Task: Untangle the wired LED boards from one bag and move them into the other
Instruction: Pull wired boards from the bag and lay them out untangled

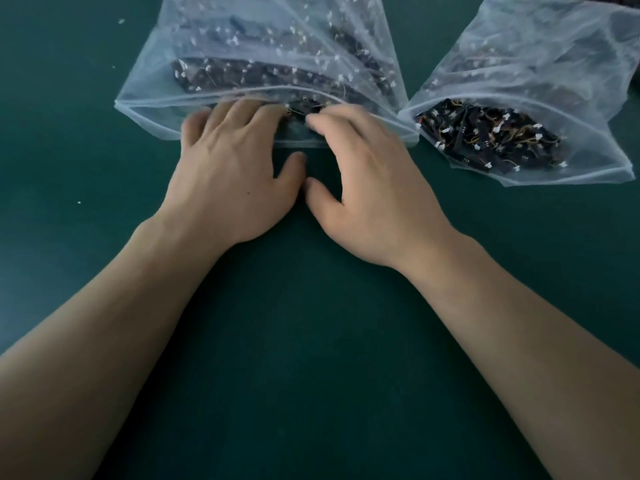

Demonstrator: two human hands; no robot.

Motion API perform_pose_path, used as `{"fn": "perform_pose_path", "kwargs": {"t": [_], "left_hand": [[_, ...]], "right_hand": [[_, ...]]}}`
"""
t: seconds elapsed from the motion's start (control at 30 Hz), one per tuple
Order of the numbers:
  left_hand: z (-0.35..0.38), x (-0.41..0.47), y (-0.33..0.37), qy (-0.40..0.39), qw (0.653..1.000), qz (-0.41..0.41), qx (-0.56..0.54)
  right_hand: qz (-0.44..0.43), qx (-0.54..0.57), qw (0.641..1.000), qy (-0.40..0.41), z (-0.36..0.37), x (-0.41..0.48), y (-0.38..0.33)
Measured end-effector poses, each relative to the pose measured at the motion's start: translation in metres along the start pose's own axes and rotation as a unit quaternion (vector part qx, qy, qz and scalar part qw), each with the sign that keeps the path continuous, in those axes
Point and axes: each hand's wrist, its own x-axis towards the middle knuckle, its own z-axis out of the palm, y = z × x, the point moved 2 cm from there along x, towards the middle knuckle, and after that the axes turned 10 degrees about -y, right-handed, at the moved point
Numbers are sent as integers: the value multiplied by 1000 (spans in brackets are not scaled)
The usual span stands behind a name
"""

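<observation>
At larger mesh bag [145, 109] mouth: left hand [228, 174] grip spread flat; right hand [374, 188] fingers curled, grip hidden, cannot tell. LED boards [242, 76] inside: light, stiff, wires snag; take by board edges.

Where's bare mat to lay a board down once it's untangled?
Open green mat lies on the near side of the left hand and right hand, and left of the left mesh bag. Crowded: both hands fill that bag's mouth, and only a narrow wedge separates it from the right mesh bag.
</observation>
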Motion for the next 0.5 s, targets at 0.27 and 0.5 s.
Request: {"fn": "perform_pose_path", "kwargs": {"t": [0.27, 0.5], "left_hand": [[-1, -5, 5, -16, 993, 95, -61], [-5, -22, 1, 53, 984, 113, -126]], "right_hand": [[1, 44, 999, 14, 1, 0, 5], [-17, 173, 978, 115, -9, -7, 14]]}}
